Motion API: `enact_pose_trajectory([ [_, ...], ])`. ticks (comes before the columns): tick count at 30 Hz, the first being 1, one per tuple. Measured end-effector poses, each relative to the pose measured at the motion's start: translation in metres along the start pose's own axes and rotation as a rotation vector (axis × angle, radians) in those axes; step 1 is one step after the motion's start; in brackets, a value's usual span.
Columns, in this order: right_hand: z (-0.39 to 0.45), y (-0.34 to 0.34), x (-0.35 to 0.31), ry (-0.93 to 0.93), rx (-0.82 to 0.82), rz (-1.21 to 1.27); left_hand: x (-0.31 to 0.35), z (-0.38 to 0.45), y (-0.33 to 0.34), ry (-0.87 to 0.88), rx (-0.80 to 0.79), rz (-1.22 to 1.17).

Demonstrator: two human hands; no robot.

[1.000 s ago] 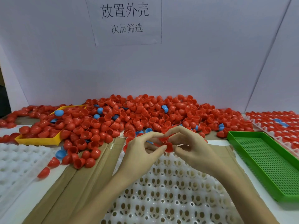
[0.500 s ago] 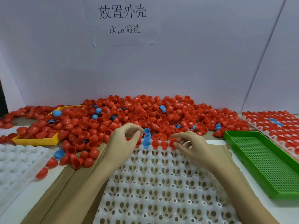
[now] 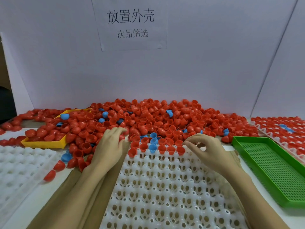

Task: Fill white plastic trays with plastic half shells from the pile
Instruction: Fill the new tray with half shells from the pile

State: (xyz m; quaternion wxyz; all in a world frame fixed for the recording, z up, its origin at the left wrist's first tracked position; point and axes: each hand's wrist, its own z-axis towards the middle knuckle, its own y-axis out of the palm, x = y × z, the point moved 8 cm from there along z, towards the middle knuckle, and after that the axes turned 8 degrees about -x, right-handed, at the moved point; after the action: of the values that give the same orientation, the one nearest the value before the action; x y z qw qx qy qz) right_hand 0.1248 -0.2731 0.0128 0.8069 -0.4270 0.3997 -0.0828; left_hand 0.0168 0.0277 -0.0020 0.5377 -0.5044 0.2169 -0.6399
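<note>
From the head view, the left hand (image 3: pixel 109 146) reaches into the heap of red and blue plastic half shells (image 3: pixel 148 119), fingers released, to gather more. The right hand (image 3: pixel 209 151) hovers, fingers curled, seemingly empty, at the white plastic tray (image 3: pixel 165 187)'s partly filled far row.

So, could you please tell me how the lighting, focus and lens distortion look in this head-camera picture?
Head view: the lighting is soft and even, with only faint shadows beside the green tray; the sign and the pile of half shells read sharply; wide-angle distortion slants the wall seams at the right and stretches the white tray toward the bottom.
</note>
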Motion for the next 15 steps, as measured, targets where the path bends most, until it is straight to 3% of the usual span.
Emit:
enact_pose_trajectory([
  [5, -0.004, -0.017, 0.007, 0.021, 0.088, -0.012, -0.008, -0.004, 0.032, 0.081, -0.222, 0.296],
  [10, -0.005, -0.017, 0.010, 0.037, 0.087, -0.030, -0.006, -0.003, 0.024, 0.120, -0.139, 0.360],
  [15, -0.004, -0.016, 0.007, 0.026, 0.092, -0.021, -0.016, -0.004, 0.018, 0.005, -0.100, 0.421],
])
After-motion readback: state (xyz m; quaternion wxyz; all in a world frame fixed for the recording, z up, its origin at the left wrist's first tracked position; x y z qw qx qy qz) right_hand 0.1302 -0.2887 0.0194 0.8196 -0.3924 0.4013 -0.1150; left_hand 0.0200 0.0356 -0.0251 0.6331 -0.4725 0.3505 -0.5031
